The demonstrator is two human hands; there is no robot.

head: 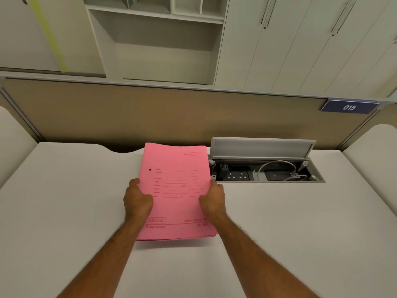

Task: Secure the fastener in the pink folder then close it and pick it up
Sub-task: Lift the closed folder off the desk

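The pink folder (175,190) is closed, its printed front cover facing me, and it is held a little above the white desk (64,201); a shadow lies under its near edge. My left hand (137,198) grips its left edge, thumb on the cover. My right hand (212,197) grips the right edge the same way. The fastener is inside and hidden; only a small dark hole shows near the cover's left side.
An open cable hatch (264,168) with sockets and white cables is sunk in the desk right of the folder, its grey lid raised. A beige partition (171,117) with a "015" plate (349,106) stands behind. Cabinets rise beyond.
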